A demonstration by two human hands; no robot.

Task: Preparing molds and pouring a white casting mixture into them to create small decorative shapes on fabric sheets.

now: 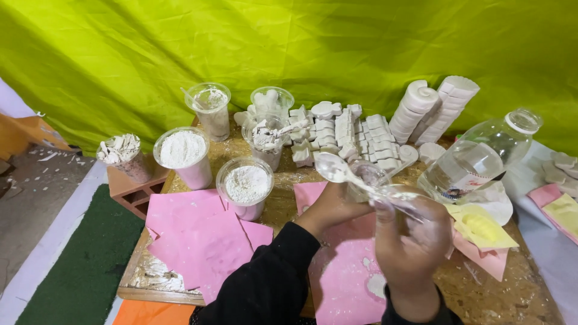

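Near the centre of the frame, a little to the right, your right hand [409, 238] had its fingers closed around the handle of a clear plastic spoon [337, 168], whose bowl pointed to the upper left. Your left hand [328, 210] was just behind it, fingers curled on a small clear cup [367, 174] under the spoon. Both hands were above a pink sheet [346, 271] on the board [481, 295]. Three cups of white powder [247, 183] stood to the left. White moulded pieces [343, 129] lay behind, a clear bottle [481, 156] was at right, and a yellow mould [481, 229] was just beside your right hand.
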